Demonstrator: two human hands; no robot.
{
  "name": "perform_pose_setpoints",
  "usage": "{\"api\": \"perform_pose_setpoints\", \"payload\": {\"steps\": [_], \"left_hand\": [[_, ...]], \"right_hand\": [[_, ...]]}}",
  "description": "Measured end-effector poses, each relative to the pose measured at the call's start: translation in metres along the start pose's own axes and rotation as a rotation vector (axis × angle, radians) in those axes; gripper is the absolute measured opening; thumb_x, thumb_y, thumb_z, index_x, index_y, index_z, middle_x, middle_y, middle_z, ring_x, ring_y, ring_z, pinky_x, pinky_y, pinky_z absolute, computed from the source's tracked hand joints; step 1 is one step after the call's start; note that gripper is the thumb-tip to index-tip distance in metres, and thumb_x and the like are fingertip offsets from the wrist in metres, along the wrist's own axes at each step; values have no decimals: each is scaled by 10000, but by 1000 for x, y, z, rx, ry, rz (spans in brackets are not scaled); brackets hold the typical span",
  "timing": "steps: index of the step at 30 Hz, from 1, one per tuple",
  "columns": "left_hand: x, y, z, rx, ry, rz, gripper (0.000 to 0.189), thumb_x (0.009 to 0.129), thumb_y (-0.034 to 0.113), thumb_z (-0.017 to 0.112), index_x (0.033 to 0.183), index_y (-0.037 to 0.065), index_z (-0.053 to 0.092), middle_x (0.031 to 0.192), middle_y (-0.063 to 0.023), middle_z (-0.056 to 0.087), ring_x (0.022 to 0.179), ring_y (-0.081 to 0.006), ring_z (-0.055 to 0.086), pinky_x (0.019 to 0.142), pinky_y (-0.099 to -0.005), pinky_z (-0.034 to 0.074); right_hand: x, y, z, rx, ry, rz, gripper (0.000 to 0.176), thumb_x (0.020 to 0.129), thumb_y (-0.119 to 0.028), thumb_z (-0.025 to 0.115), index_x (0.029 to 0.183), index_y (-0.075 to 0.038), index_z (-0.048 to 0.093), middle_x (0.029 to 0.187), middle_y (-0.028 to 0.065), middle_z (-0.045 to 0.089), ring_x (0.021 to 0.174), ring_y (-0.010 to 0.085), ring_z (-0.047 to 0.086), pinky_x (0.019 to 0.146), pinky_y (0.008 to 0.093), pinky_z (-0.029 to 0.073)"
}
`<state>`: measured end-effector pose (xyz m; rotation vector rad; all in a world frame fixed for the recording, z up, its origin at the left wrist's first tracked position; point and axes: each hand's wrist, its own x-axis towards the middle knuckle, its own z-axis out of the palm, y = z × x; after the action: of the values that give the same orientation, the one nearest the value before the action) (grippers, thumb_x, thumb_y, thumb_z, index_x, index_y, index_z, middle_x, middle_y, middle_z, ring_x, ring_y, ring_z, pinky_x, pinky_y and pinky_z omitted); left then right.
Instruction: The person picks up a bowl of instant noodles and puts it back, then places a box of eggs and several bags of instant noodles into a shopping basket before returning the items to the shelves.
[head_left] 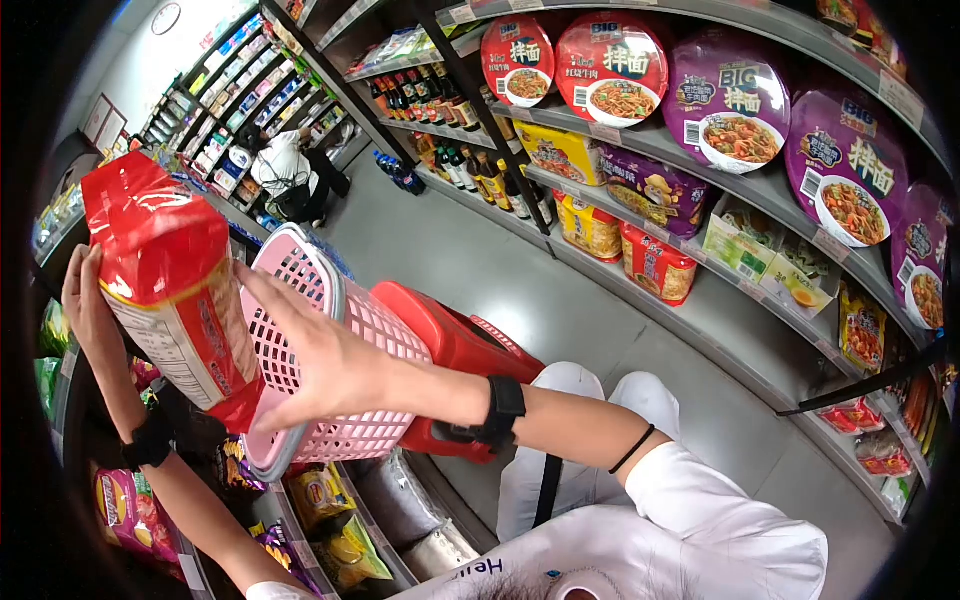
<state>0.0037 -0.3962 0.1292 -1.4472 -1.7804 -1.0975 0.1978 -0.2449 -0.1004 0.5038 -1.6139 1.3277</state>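
Note:
A red multi-pack of instant noodles [180,290], with clear sides and a white printed panel, is held up at the left, tilted. My left hand [92,310] grips its left side, the fingers partly behind it. Against its right edge is my right hand [335,365], with the fingers spread and the thumb near the lower red corner. Behind and below my right hand stands a pink basket with a grey rim [375,345].
Beside the basket is a red plastic container [420,310]. Shelves with noodle bowls [728,105] line the right, and bottles [440,100] stand farther back. Snack bags [345,550] fill shelves at lower left. A person in white [290,170] crouches in the far aisle.

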Motion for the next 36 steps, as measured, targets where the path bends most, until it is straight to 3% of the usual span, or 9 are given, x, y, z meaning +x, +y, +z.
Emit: {"api": "perform_pose_setpoints", "payload": {"steps": [6, 9, 12, 15, 20, 22, 26, 29, 36], "left_hand": [[-9, 118, 67, -123, 138, -115, 238, 852, 211, 567, 958, -1, 585, 812, 15, 568, 684, -11, 499, 602, -140, 382], [-36, 181, 124, -171, 76, 66, 201, 848, 150, 571, 950, -23, 583, 717, 61, 511, 615, 9, 431, 540, -149, 338], [-49, 213, 165, -197, -182, 231, 267, 842, 102, 544, 637, 10, 400, 590, 53, 397, 564, -6, 350, 487, -192, 280], [-64, 232, 226, -326, -337, 289, 248, 827, 116, 548, 641, -28, 471, 486, -58, 438, 453, -88, 417, 437, -248, 320], [-73, 244, 242, -67, -132, 611, 427, 705, 193, 698, 1054, 37, 509, 939, -136, 554, 864, -286, 566, 725, -343, 454], [-74, 231, 245, -180, -294, 428, 637, 658, 234, 744, 1184, 45, 438, 1048, -165, 538, 1014, -287, 527, 806, -353, 440], [-96, 195, 275, -881, -1301, -191, 1026, 592, 243, 810, 1366, 33, 170, 1256, -187, 414, 1156, -222, 427, 949, -359, 359], [-140, 195, 299, -987, -1105, -7, 1068, 557, 238, 832, 1349, -28, 168, 1282, -127, 390, 1207, -185, 349, 1022, -318, 244], [-221, 198, 303, -1124, -671, -282, 1002, 520, 172, 777, 1321, -33, 211, 1222, -151, 427, 1122, -213, 449, 958, -341, 353]], "right_hand": [[5, -66, -18, -136, 390, -58, 1306, 514, -251, 830, 1367, -40, -136, 1422, 244, -89, 1329, 373, 6, 1075, 412, 134], [0, -51, -59, 184, 495, -27, 1208, 534, -206, 837, 1368, -32, -19, 1357, 207, 267, 1231, 299, 344, 999, 408, 316], [-28, -40, -96, 414, 538, -65, 985, 559, -138, 811, 1306, -24, 179, 1223, 148, 443, 1083, 241, 497, 913, 360, 417], [-80, -48, -129, 585, 731, 81, 763, 576, -55, 720, 1225, -7, 322, 1109, 146, 532, 969, 222, 562, 865, 343, 453], [-144, -40, -173, 629, 904, 105, 605, 675, -181, 594, 1206, 34, 399, 1114, 162, 542, 984, 246, 565, 852, 354, 475], [-164, -49, -188, 622, 951, 68, 644, 674, -233, 592, 1220, 41, 387, 1134, 171, 534, 982, 258, 569, 858, 357, 476], [-204, -50, -214, 652, 943, 81, 666, 647, -257, 613, 1202, 50, 412, 1115, 169, 548, 950, 263, 584, 835, 361, 490], [-229, -54, -223, 624, 827, 168, 716, 615, -255, 647, 1214, 55, 407, 1118, 171, 549, 952, 261, 582, 836, 358, 488], [-229, -68, -234, 150, 848, 390, 779, 669, -259, 729, 1276, 30, 336, 1211, 156, 469, 1074, 215, 493, 913, 313, 404]]}}
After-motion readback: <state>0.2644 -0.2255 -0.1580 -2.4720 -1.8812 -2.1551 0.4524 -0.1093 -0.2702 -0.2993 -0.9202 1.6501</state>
